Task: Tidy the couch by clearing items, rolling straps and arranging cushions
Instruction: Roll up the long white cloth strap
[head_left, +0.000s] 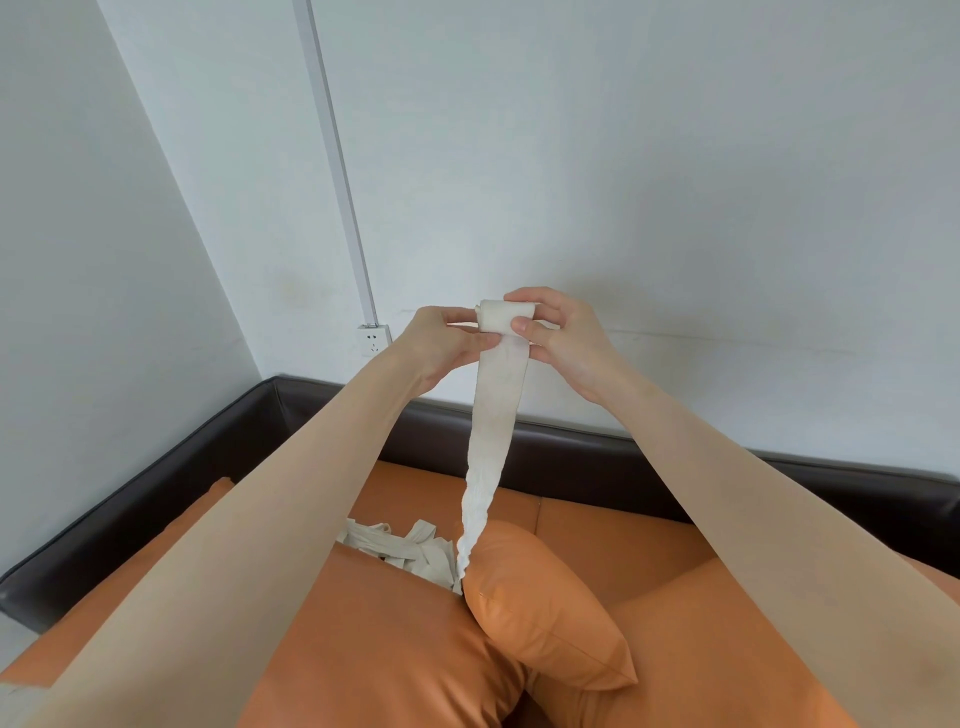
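A cream strap (493, 426) is being rolled up in the air above the couch (623, 551), its started roll (505, 316) sitting at the top between both hands, in front of the wall (675, 156). The left hand (447, 343) is pinching the roll's left end with curled fingers, likely steadying it as an axle, while the right hand (553, 332) is curling thumb and fingers around the right end, apparently turning it. The loose length is hanging straight down, which is keeping it flat for winding, and it is ending in a crumpled pile of strap (410, 551) lying on the seat between a cushion (545, 603) and the left arm. The couch's dark back (571, 452) is running along behind.
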